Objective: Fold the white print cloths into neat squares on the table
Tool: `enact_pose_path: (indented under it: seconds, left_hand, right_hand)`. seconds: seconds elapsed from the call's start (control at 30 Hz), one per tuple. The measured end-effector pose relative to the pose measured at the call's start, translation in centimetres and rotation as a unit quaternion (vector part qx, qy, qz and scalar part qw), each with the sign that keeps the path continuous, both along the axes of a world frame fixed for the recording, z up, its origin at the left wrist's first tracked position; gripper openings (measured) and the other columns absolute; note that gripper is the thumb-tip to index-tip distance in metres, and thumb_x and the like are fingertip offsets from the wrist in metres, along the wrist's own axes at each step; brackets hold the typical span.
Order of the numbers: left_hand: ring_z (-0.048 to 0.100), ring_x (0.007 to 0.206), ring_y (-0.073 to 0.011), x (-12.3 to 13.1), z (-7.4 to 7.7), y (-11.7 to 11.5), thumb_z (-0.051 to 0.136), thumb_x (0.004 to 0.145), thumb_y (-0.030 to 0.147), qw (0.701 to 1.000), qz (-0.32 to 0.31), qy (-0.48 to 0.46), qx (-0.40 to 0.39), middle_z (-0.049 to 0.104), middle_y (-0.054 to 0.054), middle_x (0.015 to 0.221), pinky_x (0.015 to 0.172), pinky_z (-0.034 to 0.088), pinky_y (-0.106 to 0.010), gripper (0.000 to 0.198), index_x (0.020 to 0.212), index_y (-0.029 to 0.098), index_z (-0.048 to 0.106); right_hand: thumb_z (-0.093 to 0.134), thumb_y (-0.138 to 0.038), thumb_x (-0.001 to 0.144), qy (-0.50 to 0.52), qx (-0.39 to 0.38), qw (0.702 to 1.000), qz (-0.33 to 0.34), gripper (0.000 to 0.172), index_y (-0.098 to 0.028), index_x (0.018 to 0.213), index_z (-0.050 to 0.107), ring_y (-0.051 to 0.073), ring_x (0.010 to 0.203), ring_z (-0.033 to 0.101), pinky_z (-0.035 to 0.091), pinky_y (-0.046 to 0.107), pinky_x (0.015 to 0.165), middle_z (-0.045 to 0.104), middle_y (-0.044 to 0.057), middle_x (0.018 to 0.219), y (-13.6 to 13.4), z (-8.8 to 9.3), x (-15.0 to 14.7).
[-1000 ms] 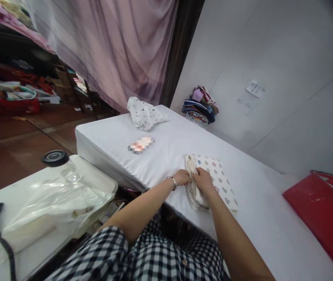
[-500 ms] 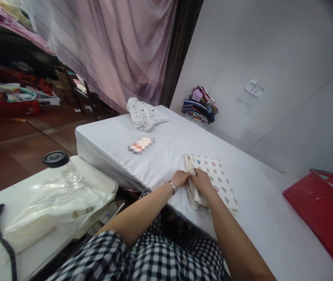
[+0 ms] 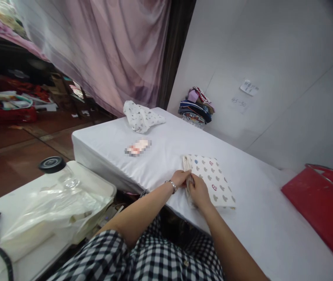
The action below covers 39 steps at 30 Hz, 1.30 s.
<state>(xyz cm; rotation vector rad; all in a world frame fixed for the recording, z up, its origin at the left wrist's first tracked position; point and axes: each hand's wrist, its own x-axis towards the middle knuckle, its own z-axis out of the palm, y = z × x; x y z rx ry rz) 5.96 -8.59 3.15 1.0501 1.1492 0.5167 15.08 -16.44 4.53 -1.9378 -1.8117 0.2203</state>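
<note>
A folded cream cloth (image 3: 221,181) printed with grey and red mouse-head shapes lies flat on the white-covered table (image 3: 260,218). My left hand (image 3: 180,178), with a bracelet at the wrist, pinches the cloth's layered left edge. Close beside it, my right hand (image 3: 198,190) has its fingers closed on the same edge, its palm over the cloth's near left part. The fingertips of both hands almost meet and partly hide the edge there. Farther back on the table sits a crumpled white cloth (image 3: 143,117) with small dark prints.
A pixelated flat object (image 3: 138,148) lies mid-table. Piled folded clothes (image 3: 196,107) stand by the wall. At right is a red basket (image 3: 315,199). On the left, a side table holds a clear bottle with a black lid (image 3: 51,164) and a plastic bag (image 3: 52,210).
My right hand has shifted slightly along the cloth's left edge, and the cloth now lies flatter and neater at its near side. The view has turned a little.
</note>
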Motion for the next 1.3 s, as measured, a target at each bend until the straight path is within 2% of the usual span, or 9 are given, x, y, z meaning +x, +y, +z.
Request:
enact_pose_path:
  seconds: [0.13,0.27,0.5,0.63,0.7,0.8,0.97,1.13,1.3]
  left_hand:
    - [0.051,0.046,-0.012,0.1,-0.4,0.8,0.054,0.075,0.053,0.999,-0.014,0.043,0.019,0.048,0.002,0.046,0.048,0.045,-0.024,0.041,0.068,0.013,0.053]
    - [0.055,0.051,-0.0144,0.3,-1.1,1.6,0.057,0.073,0.05,0.994,-0.034,0.092,0.049,0.055,-0.002,0.052,0.049,0.045,-0.025,0.038,0.068,0.012,0.056]
    - [0.06,0.053,-0.0165,0.2,-1.8,1.3,0.049,0.078,0.045,0.975,-0.064,0.163,0.133,0.063,-0.006,0.061,0.052,0.045,-0.024,0.033,0.071,0.013,0.058]
    - [0.063,0.066,-0.019,-0.1,-1.5,0.6,0.048,0.079,0.045,0.958,-0.058,0.204,0.195,0.064,-0.008,0.062,0.062,0.045,-0.025,0.034,0.069,0.015,0.058]
    - [0.063,0.072,-0.0196,-0.1,-1.4,0.3,0.047,0.08,0.045,0.95,-0.052,0.217,0.219,0.064,-0.008,0.064,0.064,0.044,-0.025,0.033,0.069,0.015,0.058]
    - [0.063,0.075,-0.0203,-0.1,-1.3,0.0,0.048,0.079,0.045,0.941,-0.045,0.231,0.245,0.065,-0.009,0.068,0.065,0.043,-0.025,0.033,0.069,0.016,0.057]
    - [0.062,0.076,-0.0207,0.0,-1.6,-0.1,0.049,0.078,0.046,0.932,-0.033,0.244,0.265,0.065,-0.01,0.072,0.064,0.042,-0.026,0.033,0.07,0.015,0.058]
    - [0.062,0.073,-0.0213,0.0,-2.1,-0.1,0.049,0.078,0.046,0.935,-0.034,0.24,0.257,0.065,-0.01,0.073,0.058,0.04,-0.026,0.032,0.07,0.016,0.058]
    - [0.062,0.076,-0.0219,-0.1,-2.3,-0.1,0.049,0.077,0.045,0.935,-0.041,0.236,0.261,0.066,-0.012,0.081,0.059,0.039,-0.027,0.032,0.076,0.015,0.059]
  right_hand:
    - [0.037,-0.017,0.082,-0.091,-0.003,0.995,0.051,0.038,-0.016,0.119,0.048,0.022,0.106,0.048,0.036,0.034,0.091,0.055,0.01,0.118,-0.4,0.1,-1.1]
    - [0.038,-0.022,0.084,-0.12,-0.011,0.99,0.07,0.045,-0.013,0.128,0.042,0.025,0.118,0.041,0.033,0.038,0.097,0.044,0.014,0.132,-1.1,-0.4,-1.0]
    - [0.037,-0.035,0.088,-0.074,0.017,0.991,0.112,0.05,-0.016,0.134,0.037,0.024,0.128,0.032,0.027,0.044,0.104,0.039,0.012,0.137,-5.1,-2.4,0.7]
    - [0.04,-0.037,0.086,-0.005,0.027,0.993,0.113,0.046,-0.023,0.13,0.043,0.021,0.123,0.04,0.034,0.04,0.101,0.047,0.007,0.132,-5.8,-1.8,2.2]
    - [0.041,-0.036,0.086,0.016,0.048,0.994,0.092,0.039,-0.023,0.12,0.054,0.021,0.117,0.047,0.037,0.039,0.099,0.055,0.006,0.123,-4.6,-0.7,3.1]
    - [0.04,-0.033,0.085,0.004,0.064,0.997,0.052,0.034,-0.021,0.108,0.061,0.02,0.109,0.052,0.038,0.038,0.096,0.061,0.006,0.114,-0.8,1.5,4.1]
    - [0.039,-0.028,0.085,-0.137,-0.059,0.989,0.013,0.04,-0.016,0.121,0.052,0.017,0.115,0.047,0.034,0.029,0.097,0.054,0.007,0.124,8.1,4.0,2.6]
    - [0.051,-0.013,0.075,-0.202,-0.136,0.97,0.015,0.045,-0.019,0.119,0.052,0.027,0.112,0.049,0.036,0.042,0.091,0.058,0.011,0.117,13.9,3.4,-0.5]
    - [0.056,-0.016,0.079,-0.246,-0.221,0.944,-0.005,0.022,-0.013,0.1,0.06,0.026,0.1,0.055,0.039,0.049,0.087,0.061,0.013,0.103,16.2,2.3,-1.4]
